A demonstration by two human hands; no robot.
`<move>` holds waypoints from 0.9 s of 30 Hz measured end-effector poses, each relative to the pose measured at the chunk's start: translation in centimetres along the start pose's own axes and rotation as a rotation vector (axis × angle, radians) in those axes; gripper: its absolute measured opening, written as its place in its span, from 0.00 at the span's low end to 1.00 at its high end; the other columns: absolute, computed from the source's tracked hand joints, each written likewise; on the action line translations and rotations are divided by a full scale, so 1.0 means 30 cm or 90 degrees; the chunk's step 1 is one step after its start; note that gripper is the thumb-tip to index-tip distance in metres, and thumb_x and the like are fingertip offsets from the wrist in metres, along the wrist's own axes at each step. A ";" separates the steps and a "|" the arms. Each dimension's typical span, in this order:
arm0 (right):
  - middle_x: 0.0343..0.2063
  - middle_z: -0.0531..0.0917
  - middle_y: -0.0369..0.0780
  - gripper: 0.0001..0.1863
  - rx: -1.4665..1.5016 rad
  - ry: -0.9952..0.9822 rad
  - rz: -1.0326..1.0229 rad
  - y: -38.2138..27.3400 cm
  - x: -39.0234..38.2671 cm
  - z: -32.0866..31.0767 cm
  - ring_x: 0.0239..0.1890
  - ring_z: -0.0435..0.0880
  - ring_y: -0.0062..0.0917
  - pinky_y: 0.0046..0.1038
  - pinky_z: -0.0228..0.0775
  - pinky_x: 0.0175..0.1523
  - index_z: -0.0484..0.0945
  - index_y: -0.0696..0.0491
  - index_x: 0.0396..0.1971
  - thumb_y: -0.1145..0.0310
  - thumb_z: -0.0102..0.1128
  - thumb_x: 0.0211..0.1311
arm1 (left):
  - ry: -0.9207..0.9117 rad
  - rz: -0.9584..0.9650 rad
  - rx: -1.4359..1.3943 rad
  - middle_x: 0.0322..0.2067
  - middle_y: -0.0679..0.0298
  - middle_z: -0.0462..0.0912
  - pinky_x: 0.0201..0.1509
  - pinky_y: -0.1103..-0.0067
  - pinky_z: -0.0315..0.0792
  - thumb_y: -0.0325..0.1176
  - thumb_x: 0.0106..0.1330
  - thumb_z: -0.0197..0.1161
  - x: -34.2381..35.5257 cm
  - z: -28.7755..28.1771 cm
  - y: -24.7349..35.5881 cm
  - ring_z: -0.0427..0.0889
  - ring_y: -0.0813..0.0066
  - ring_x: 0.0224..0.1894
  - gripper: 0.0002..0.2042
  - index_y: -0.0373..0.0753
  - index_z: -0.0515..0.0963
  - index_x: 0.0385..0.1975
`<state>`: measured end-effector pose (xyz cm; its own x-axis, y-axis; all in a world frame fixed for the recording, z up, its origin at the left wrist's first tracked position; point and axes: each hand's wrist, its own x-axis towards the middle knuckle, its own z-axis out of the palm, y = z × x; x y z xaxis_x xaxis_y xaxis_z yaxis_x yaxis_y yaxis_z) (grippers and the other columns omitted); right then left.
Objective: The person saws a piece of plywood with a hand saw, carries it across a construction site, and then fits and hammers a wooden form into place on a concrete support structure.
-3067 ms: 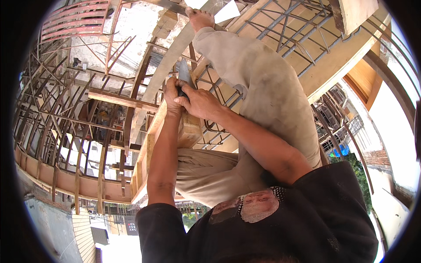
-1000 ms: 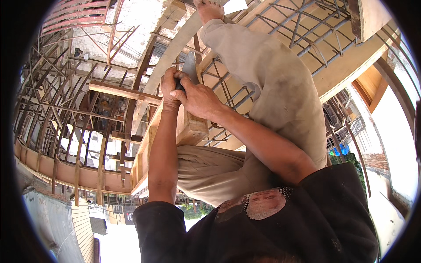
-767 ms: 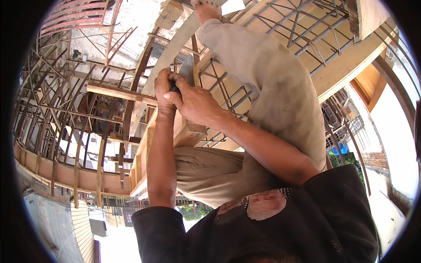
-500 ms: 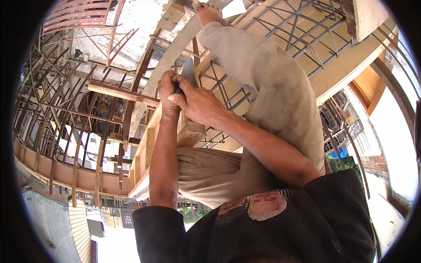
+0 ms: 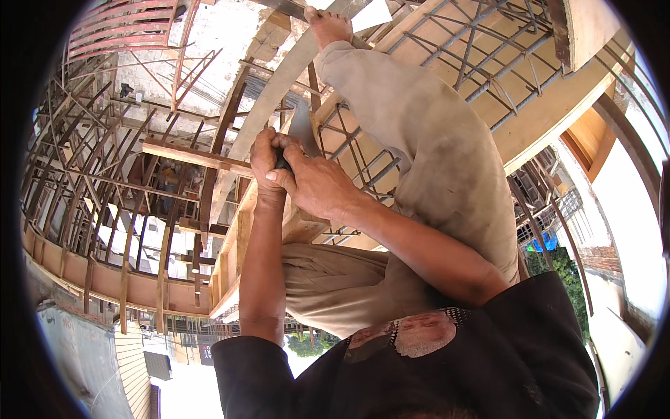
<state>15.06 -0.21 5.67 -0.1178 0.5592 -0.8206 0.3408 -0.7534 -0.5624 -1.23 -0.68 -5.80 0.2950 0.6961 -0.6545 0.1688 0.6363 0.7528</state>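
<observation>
Just left of centre, a grey-bladed tool point(image 5: 301, 127), held by left hand point(image 5: 265, 159) and right hand point(image 5: 319, 184), fingers clenched around its dark handle point(image 5: 282, 162); just beside, a plywood trough point(image 5: 551, 120), in which a steel rebar cage point(image 5: 479, 91) is contained, crossed by a trousered leg point(image 5: 447, 140).

One left hand point(image 5: 264, 164) and one right hand point(image 5: 322, 187) are holding one dark handle point(image 5: 283, 161) with one grey blade point(image 5: 302, 129). Two arms point(image 5: 262, 269), one bare foot point(image 5: 329, 28), one black shirt point(image 5: 433, 377) and one pair of tan trousers point(image 5: 447, 160) are showing too. One red slatted frame point(image 5: 122, 29) and too many steel bars point(image 5: 480, 90) to count are also showing.
</observation>
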 end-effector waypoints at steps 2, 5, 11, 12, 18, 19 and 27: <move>0.34 0.83 0.60 0.32 -0.006 -0.085 0.035 -0.009 0.010 -0.002 0.42 0.84 0.54 0.50 0.73 0.51 0.60 0.62 0.63 0.50 0.48 0.73 | 0.053 -0.008 -0.038 0.25 0.59 0.81 0.32 0.72 0.78 0.36 0.64 0.63 -0.012 0.006 -0.001 0.82 0.65 0.27 0.13 0.34 0.72 0.40; 0.34 0.84 0.59 0.31 0.022 -0.035 0.012 0.020 0.059 -0.003 0.43 0.84 0.55 0.50 0.72 0.52 0.62 0.62 0.61 0.49 0.48 0.74 | 0.075 0.127 0.283 0.24 0.59 0.81 0.30 0.72 0.77 0.36 0.59 0.67 0.044 -0.010 -0.055 0.82 0.65 0.26 0.16 0.34 0.71 0.40; 0.35 0.83 0.59 0.30 -0.039 -0.064 0.041 0.002 0.043 -0.010 0.43 0.83 0.54 0.50 0.72 0.52 0.63 0.60 0.60 0.48 0.47 0.73 | 0.045 -0.015 0.011 0.24 0.61 0.82 0.30 0.74 0.76 0.36 0.61 0.65 0.045 0.009 -0.040 0.81 0.69 0.25 0.14 0.35 0.71 0.39; 0.35 0.83 0.59 0.30 -0.038 -0.067 0.035 0.024 0.049 0.007 0.43 0.83 0.54 0.50 0.72 0.52 0.63 0.60 0.60 0.48 0.47 0.73 | 0.044 0.148 0.239 0.24 0.61 0.82 0.30 0.74 0.76 0.35 0.61 0.66 0.082 0.010 -0.047 0.81 0.69 0.26 0.14 0.35 0.72 0.40; 0.33 0.84 0.58 0.29 -0.037 -0.033 0.035 -0.025 0.005 -0.031 0.41 0.84 0.53 0.49 0.73 0.49 0.63 0.59 0.61 0.49 0.47 0.74 | 0.031 0.085 0.116 0.27 0.59 0.80 0.31 0.75 0.76 0.36 0.62 0.65 0.034 0.034 -0.004 0.81 0.69 0.27 0.14 0.35 0.72 0.42; 0.34 0.84 0.58 0.29 -0.020 -0.036 0.012 0.001 0.016 -0.002 0.41 0.84 0.53 0.49 0.73 0.50 0.64 0.59 0.60 0.49 0.47 0.74 | 0.069 -0.017 -0.078 0.28 0.59 0.80 0.32 0.75 0.77 0.36 0.62 0.65 -0.005 0.023 -0.004 0.82 0.69 0.28 0.15 0.34 0.72 0.42; 0.33 0.84 0.58 0.30 -0.038 -0.037 0.034 -0.011 0.006 -0.023 0.39 0.84 0.54 0.49 0.74 0.48 0.69 0.63 0.53 0.47 0.47 0.74 | 0.041 -0.152 -0.227 0.26 0.57 0.81 0.32 0.73 0.79 0.31 0.66 0.59 0.026 0.013 -0.020 0.82 0.65 0.27 0.11 0.33 0.71 0.43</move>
<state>15.57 0.36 5.77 -0.1509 0.4969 -0.8546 0.4031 -0.7584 -0.5122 -0.73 -0.66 -6.74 0.2253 0.5272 -0.8194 -0.1138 0.8495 0.5152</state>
